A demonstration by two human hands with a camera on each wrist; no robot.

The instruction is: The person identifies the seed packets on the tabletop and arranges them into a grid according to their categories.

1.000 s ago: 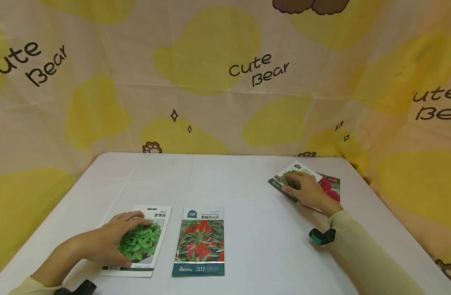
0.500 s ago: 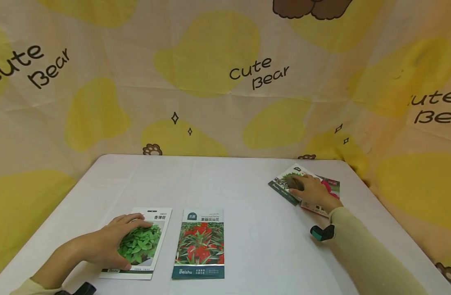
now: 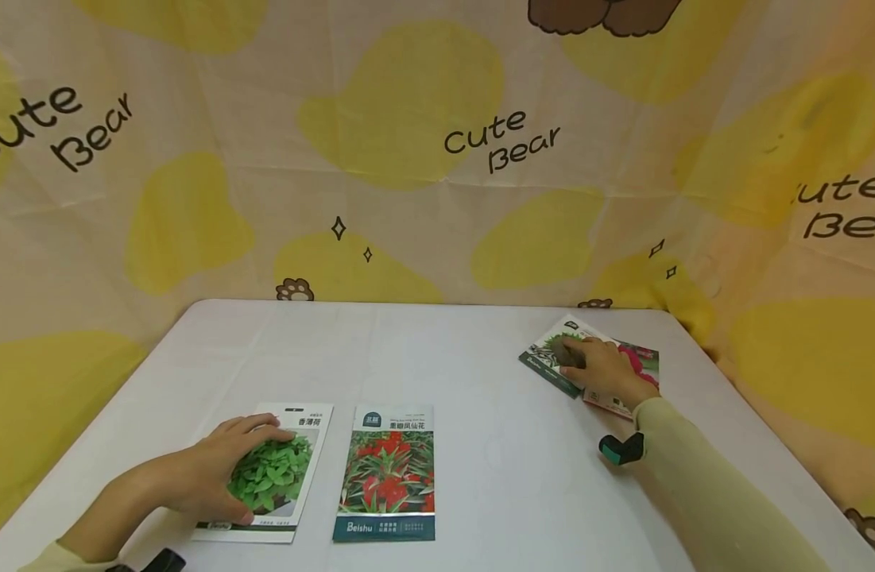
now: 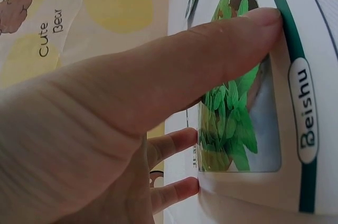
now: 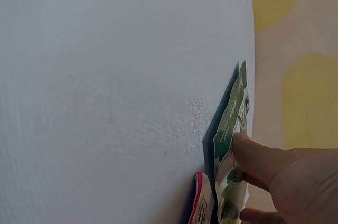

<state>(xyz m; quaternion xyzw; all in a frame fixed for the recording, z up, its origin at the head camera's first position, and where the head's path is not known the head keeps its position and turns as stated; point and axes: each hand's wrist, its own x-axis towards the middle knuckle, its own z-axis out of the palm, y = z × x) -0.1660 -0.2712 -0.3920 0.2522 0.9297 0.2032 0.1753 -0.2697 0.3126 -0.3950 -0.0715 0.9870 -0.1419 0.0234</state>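
My left hand [image 3: 204, 473] rests on a mint seed packet [image 3: 276, 473], thumb near its lower edge and fingers across the leafy picture. In the left wrist view the thumb [image 4: 232, 44] lies straight across the packet's front. At the back right, my right hand [image 3: 612, 369] has thumb and fingers spread on a white and dark green seed packet [image 3: 551, 374], which sits slanted. In the right wrist view the thumb touches that packet's [image 5: 228, 129] face. A seed packet with magenta flowers [image 3: 648, 365] lies partly under it and partly hidden by my hand.
A red balsam seed packet [image 3: 387, 473] lies flat at the front middle, just right of the mint one. The white table [image 3: 473, 373] ends at a patterned yellow cloth [image 3: 401, 103] hanging behind and at the sides.
My right hand has eased slightly rightward on the slanted packet, and more of the magenta packet's lower edge shows. The left hand and the two front packets stay put.
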